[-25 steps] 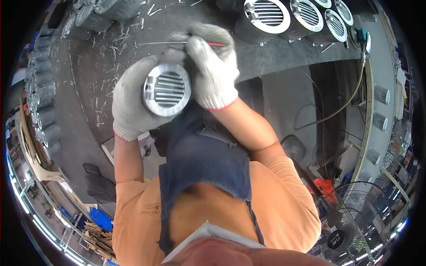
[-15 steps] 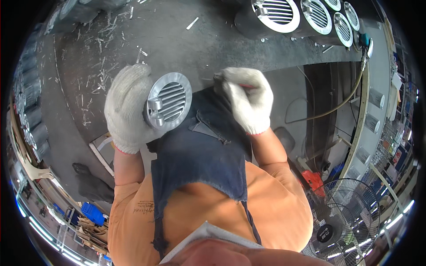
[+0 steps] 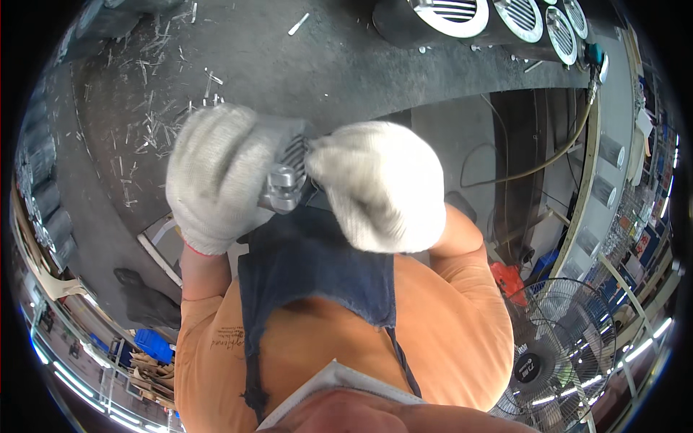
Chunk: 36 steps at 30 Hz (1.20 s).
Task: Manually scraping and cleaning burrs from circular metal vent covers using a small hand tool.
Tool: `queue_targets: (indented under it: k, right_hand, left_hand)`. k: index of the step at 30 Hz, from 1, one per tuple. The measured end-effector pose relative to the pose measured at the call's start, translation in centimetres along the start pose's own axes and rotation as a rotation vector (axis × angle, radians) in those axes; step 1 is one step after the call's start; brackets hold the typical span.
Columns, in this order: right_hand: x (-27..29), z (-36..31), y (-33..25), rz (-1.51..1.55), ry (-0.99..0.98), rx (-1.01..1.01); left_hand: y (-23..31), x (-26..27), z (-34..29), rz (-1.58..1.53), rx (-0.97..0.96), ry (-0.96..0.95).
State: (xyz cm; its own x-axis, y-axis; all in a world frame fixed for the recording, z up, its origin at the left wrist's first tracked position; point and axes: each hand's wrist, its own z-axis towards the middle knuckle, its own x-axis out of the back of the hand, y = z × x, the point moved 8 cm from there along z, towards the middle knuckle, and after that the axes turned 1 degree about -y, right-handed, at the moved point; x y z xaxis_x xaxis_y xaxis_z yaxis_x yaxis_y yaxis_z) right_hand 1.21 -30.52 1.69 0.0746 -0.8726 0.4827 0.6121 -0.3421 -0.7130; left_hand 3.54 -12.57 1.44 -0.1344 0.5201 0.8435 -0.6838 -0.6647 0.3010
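Note:
Gloved in white knit, my left hand (image 3: 209,173) is wrapped round a silvery metal cylinder with a slatted round face (image 3: 287,169). A pair of shiny metal lugs sticks out from the lower part of that face. The face is now turned toward my right and blurred by motion. Also gloved, my right hand (image 3: 386,191) is closed, with its fingertips pressed up to the right side of the face. Anything pinched in those fingers is hidden by the glove.
Along the far right edge of the dark table (image 3: 325,65) stand several similar slatted cylinders (image 3: 516,20). Thin clear slivers (image 3: 155,130) litter the left side. A hose (image 3: 534,177) with a green-topped fitting hangs at right, above a wire fan (image 3: 556,353).
My right hand has come left and turned, meeting the cylinder's face. My left hand has tilted the cylinder so its face points to the right.

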Motion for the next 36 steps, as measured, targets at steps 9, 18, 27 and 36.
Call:
queue_targets:
  k: [9, 18, 27, 36]
  right_hand:
    - [0.6, -2.9, 4.4, 0.847, 0.231, -0.511]
    - [0.5, -0.9, 1.1, 0.080, 0.078, -0.003]
    - [-0.5, -2.9, 7.0, 1.125, 0.457, -0.766]
    - [-0.6, -2.9, 3.4, 0.523, 0.101, -0.313]
  left_hand:
    - [-1.0, 0.4, -0.4, -0.060, 0.028, 0.078]
    - [0.4, 0.3, 0.4, 0.016, 0.035, 0.052]
    - [-1.6, 0.4, -0.8, -0.082, 0.067, 0.099]
    - [-1.0, 0.3, 0.0, -0.049, 0.096, 0.043]
